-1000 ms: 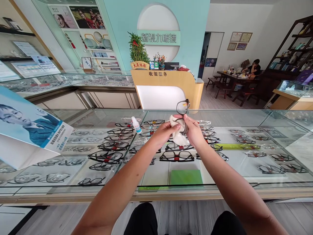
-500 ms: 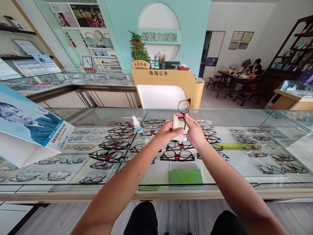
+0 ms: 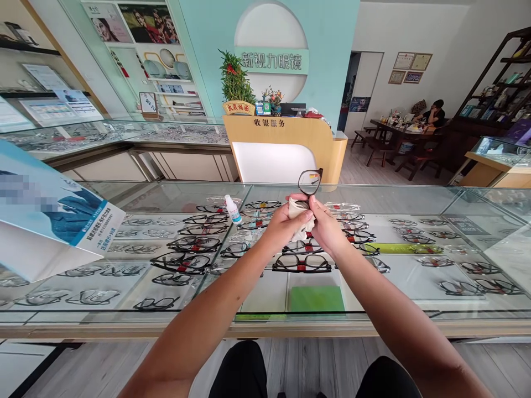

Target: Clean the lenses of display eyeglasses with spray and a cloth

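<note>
Dark-framed eyeglasses [image 3: 310,182] are held upright above the glass counter, one lens showing above my fingers. My left hand [image 3: 286,221] is closed on a cream cloth [image 3: 299,213], which wraps around the lower lens. My right hand [image 3: 326,222] grips the glasses near the bridge, its thumb beside the cloth. Most of the lower lens is hidden by the cloth and fingers. A small white spray bottle [image 3: 233,209] with a blue label stands on the counter to the left of my hands.
Beneath the glass counter top [image 3: 265,193] lie rows of eyeglasses [image 3: 302,263] and a green box [image 3: 316,298]. A folded advertising board [image 3: 53,221] stands at the left. Beyond is a cashier desk [image 3: 274,132]; a person [image 3: 435,115] sits at a far table.
My left hand and the cloth have shifted slightly left, the cloth now bunched more tightly around the lower lens. The glasses have turned and tilted a little, with the upper lens slightly further left.
</note>
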A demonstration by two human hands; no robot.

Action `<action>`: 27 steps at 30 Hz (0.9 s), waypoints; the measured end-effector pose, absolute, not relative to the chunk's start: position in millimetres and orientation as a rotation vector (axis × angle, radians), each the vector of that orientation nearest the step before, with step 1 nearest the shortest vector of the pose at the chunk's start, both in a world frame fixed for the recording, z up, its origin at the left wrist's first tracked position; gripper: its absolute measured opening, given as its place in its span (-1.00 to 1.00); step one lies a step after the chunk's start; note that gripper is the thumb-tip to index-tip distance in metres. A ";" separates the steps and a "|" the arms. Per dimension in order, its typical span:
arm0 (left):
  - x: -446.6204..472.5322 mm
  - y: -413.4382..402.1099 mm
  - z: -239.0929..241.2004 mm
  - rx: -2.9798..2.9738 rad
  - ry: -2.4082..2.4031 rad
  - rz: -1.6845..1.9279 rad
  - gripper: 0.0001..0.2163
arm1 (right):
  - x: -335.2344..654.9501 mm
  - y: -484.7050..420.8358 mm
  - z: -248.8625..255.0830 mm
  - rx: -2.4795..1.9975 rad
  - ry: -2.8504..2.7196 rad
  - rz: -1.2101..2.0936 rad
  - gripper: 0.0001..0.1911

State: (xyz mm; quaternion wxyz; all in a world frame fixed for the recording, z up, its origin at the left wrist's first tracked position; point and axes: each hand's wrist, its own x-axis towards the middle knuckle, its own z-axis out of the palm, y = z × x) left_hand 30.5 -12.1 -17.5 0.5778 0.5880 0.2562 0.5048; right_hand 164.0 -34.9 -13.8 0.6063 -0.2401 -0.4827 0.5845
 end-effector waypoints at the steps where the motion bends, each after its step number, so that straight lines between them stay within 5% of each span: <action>1: 30.5 -11.9 -17.8 1.387 0.600 1.186 -0.37 | 163.8 -35.8 -13.2 -0.559 -1.122 1.350 -0.37; 27: 25.0 3.4 -35.5 1.467 0.669 1.212 -0.36 | 170.4 -33.3 -8.5 -0.591 -1.098 1.353 -0.42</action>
